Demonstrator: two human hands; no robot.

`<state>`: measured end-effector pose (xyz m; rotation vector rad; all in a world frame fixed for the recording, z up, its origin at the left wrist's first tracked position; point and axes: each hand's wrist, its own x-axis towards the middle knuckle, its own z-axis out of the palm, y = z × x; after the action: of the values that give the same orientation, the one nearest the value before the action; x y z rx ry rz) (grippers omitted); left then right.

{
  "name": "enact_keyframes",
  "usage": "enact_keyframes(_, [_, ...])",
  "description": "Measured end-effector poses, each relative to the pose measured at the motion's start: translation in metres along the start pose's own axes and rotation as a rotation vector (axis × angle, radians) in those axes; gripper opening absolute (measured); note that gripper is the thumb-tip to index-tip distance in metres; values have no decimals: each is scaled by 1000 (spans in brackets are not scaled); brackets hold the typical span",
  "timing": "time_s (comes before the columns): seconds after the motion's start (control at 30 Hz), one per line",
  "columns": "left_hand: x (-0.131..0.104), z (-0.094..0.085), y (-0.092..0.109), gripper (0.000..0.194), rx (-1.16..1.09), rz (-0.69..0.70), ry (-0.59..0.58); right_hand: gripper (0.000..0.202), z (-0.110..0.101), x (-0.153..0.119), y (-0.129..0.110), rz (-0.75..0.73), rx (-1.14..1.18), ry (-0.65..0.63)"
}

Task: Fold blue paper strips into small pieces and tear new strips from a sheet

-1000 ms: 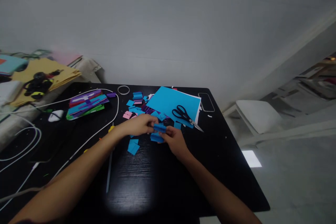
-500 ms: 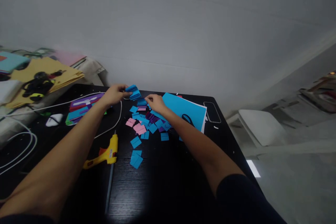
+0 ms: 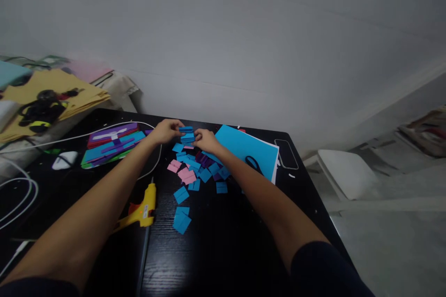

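Observation:
My left hand [image 3: 167,131] is closed on the left edge of a small stack of folded blue paper squares [image 3: 187,135] near the back of the table. From the other side, the thumb and fingers of my right hand [image 3: 206,141] pinch the right edge of that stack. Below both hands lies a loose heap of folded paper squares: blue squares [image 3: 205,175], pink squares [image 3: 187,175] and purple squares [image 3: 203,158]. A few more blue pieces [image 3: 181,221] lie closer to me.
Left of the heap is a yellow glue gun [image 3: 148,205] with a cord. Large blue sheets [image 3: 240,148] carry black-handled scissors [image 3: 253,163]. At the right edge lies a phone [image 3: 286,154]. Bundled coloured paper [image 3: 113,141], a white case [image 3: 65,160] and a white cable are on the left.
My left hand has moved right and slightly down with its blue squares, meeting the squares by my right hand. Both hands now grip one stack. The view has shifted slightly.

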<state>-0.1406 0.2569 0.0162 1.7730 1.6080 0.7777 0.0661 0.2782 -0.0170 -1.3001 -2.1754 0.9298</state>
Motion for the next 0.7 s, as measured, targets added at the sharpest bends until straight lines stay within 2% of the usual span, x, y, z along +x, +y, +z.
enact_keyframes(0.23, [6,13,-1,19,214,32,8,50,1,1,4,-24,-39,-20])
enact_keyframes(0.7, [16,19,6,18,396,-87,-106,48,3,-3,2,-65,-160,-7])
